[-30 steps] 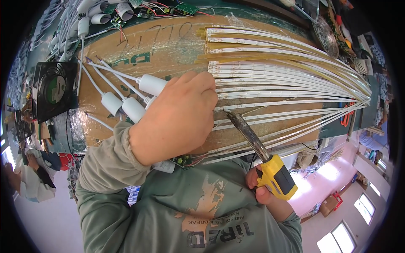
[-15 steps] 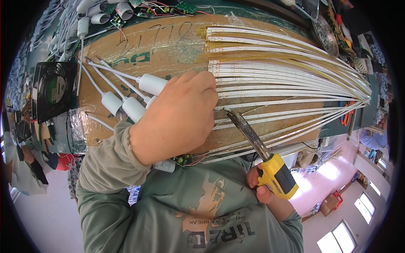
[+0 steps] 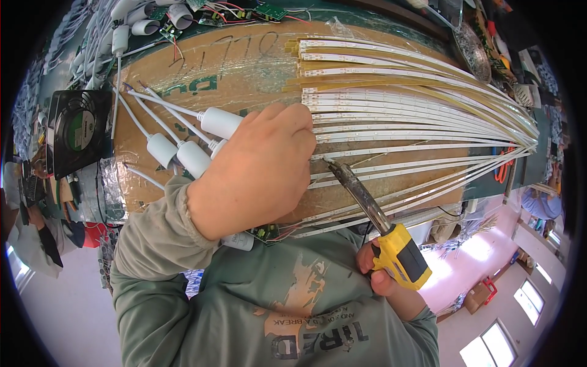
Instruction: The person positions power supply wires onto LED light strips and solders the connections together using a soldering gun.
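Observation:
My left hand [image 3: 260,168] is closed, knuckles up, at the left ends of a fan of white LED strips [image 3: 391,136]. Its fingertips are hidden beneath it, so whatever they pinch does not show. In my right hand [image 3: 378,278], near the front of my shirt, is a yellow and black soldering gun [image 3: 400,255]. Its dark metal tip points up and left, close to an LED strip end beside my left fingers. White cylindrical cable housings [image 3: 194,158] with white cords lie left of and partly under my left hand. A small green circuit board [image 3: 264,232] shows below my wrist.
Brown cardboard [image 3: 202,67] covers the green table. A black fan [image 3: 78,131] stands at the left. More housings, wires and circuit boards [image 3: 271,10] crowd the far edge. Orange-handled scissors [image 3: 502,168] lie at the right, near the gathered strip ends. Another person is at the far left.
Both my hands and the soldering gun stay almost still, its tip by the same LED strip end. At the far left, the other person's arm has shifted.

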Action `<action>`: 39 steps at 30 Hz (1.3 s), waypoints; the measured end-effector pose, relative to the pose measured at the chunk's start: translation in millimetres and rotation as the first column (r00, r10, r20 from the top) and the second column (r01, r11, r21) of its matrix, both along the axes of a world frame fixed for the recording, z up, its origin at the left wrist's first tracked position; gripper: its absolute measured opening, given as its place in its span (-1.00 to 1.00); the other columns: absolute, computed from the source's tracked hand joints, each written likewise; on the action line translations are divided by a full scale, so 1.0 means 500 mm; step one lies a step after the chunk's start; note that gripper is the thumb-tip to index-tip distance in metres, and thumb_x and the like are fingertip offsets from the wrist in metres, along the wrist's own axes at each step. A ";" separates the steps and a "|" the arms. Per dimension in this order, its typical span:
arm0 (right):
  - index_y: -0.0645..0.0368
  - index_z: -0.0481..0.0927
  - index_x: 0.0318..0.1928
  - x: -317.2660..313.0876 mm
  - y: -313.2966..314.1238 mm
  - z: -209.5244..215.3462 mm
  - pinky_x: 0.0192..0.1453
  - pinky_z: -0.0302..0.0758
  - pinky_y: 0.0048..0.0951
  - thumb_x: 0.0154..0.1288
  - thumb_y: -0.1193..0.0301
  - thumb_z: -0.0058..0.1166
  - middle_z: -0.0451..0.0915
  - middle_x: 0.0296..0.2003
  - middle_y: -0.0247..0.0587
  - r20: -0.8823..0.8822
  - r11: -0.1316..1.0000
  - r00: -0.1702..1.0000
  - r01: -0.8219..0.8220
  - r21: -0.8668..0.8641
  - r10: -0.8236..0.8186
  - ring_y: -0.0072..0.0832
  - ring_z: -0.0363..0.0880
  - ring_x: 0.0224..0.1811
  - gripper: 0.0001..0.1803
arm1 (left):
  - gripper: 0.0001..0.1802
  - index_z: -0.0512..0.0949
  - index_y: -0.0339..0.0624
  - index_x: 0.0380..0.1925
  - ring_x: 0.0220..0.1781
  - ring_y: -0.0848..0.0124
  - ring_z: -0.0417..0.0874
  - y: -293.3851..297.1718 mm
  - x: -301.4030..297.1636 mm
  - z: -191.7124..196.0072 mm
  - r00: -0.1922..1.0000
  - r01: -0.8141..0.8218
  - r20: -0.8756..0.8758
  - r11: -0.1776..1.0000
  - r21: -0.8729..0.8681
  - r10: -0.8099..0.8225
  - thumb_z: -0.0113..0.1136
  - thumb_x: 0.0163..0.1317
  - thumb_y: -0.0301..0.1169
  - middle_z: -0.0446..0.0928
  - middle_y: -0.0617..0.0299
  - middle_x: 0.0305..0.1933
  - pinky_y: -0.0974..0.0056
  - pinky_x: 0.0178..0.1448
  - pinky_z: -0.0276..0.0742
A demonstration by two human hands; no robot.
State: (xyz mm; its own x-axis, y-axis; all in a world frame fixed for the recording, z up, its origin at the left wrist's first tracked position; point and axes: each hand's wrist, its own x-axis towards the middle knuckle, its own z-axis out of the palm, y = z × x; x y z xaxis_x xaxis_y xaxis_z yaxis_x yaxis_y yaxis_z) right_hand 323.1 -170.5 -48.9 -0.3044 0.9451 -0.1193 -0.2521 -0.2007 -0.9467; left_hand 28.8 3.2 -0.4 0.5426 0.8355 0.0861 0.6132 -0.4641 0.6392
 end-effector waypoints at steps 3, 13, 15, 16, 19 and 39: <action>0.31 0.52 -0.13 -0.006 0.001 0.004 -0.39 0.43 -0.51 0.35 0.32 0.33 0.53 -0.40 -0.22 -0.024 0.999 0.999 0.037 -0.021 -0.037 -0.50 0.51 -0.45 -0.67 | -0.92 0.53 -0.30 -0.42 -0.05 -0.01 0.56 0.001 0.002 -0.002 1.000 0.000 0.007 1.000 0.006 -0.001 0.25 0.09 -0.60 0.51 0.03 -0.13 0.02 0.09 0.51; 0.29 0.52 -0.13 -0.007 0.001 0.007 -0.40 0.41 -0.52 0.37 0.28 0.32 0.53 -0.39 -0.22 -0.017 0.999 0.999 0.030 -0.037 -0.030 -0.51 0.50 -0.44 -0.67 | -0.92 0.53 -0.30 -0.42 -0.05 -0.01 0.57 0.001 0.000 0.000 1.000 0.004 0.004 1.000 0.007 -0.004 0.25 0.09 -0.60 0.50 0.02 -0.14 0.03 0.10 0.51; 0.28 0.53 -0.14 -0.003 0.001 0.006 -0.40 0.40 -0.52 0.38 0.28 0.31 0.53 -0.39 -0.22 -0.009 0.999 1.000 0.013 -0.033 -0.013 -0.51 0.49 -0.45 -0.68 | -0.92 0.53 -0.30 -0.42 -0.05 -0.01 0.56 0.000 0.000 0.000 1.000 0.003 0.009 1.000 0.008 -0.003 0.25 0.09 -0.60 0.50 0.02 -0.14 0.03 0.10 0.51; 0.27 0.53 -0.15 -0.002 -0.001 0.005 -0.40 0.39 -0.52 0.38 0.28 0.31 0.53 -0.39 -0.23 0.003 0.999 1.000 0.009 -0.031 -0.009 -0.52 0.49 -0.45 -0.68 | -0.92 0.52 -0.29 -0.42 -0.05 -0.01 0.56 0.000 -0.001 0.000 1.000 0.002 0.014 1.000 0.009 -0.002 0.25 0.10 -0.60 0.50 0.03 -0.14 0.03 0.10 0.51; 0.22 0.38 0.17 0.016 -0.008 -0.007 -0.34 0.43 -0.45 0.43 0.21 0.29 0.49 -0.33 -0.27 0.030 0.997 0.997 -0.071 0.004 0.071 -0.49 0.46 -0.40 -0.48 | -0.92 0.54 -0.28 -0.40 -0.03 -0.02 0.57 0.000 -0.007 0.002 1.000 0.009 0.016 0.999 -0.030 -0.009 0.27 0.13 -0.59 0.51 0.03 -0.11 0.03 0.11 0.52; 0.29 0.54 -0.14 -0.002 -0.011 -0.002 -0.43 0.41 -0.49 0.39 0.38 0.25 0.54 -0.40 -0.22 0.038 0.998 0.997 0.068 -0.012 -0.067 -0.47 0.52 -0.45 -0.77 | -0.85 0.63 -0.20 -0.27 -0.08 0.02 0.60 -0.004 -0.015 0.006 0.999 -0.051 0.005 0.994 0.092 0.051 0.38 0.15 -0.55 0.61 0.12 -0.14 0.06 -0.01 0.56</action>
State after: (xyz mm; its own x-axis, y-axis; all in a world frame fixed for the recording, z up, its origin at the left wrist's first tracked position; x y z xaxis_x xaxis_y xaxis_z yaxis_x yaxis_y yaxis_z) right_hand 321.9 -176.0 -50.0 -0.2349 0.9616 -0.1419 -0.2295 -0.1967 -0.9532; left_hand 21.4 1.2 2.7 0.4991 0.8506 0.1655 0.6359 -0.4892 0.5969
